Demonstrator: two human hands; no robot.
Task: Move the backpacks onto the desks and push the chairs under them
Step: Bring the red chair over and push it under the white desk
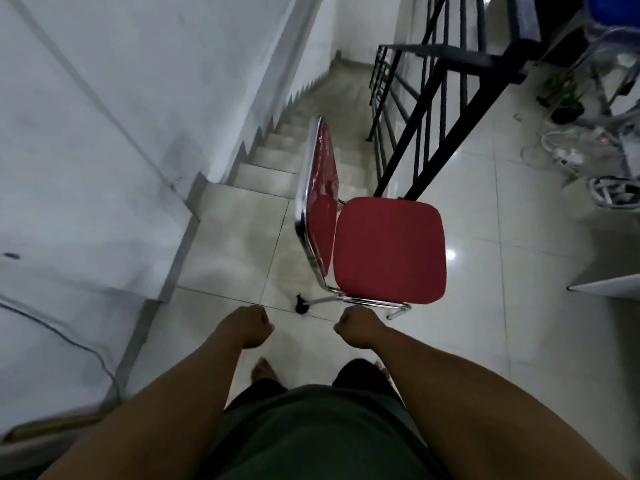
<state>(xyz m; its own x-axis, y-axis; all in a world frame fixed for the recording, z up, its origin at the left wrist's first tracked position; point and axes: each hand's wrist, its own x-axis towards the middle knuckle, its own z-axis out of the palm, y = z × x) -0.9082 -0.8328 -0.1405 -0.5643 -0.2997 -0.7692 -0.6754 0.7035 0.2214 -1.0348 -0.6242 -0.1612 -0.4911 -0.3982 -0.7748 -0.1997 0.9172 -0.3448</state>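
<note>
A red chair (388,251) with a chrome frame stands on pale floor tiles (519,341) at the head of a staircase (277,147), just ahead of both hands and touched by neither. The left hand (251,327) and right hand (358,325) hang side by side, each curled into a fist holding nothing. The chair's back faces left, toward a white wall (104,133). A black railing (433,109) stands just behind the seat. Open floor lies to the right, where a white desk edge (606,284) shows.
</note>
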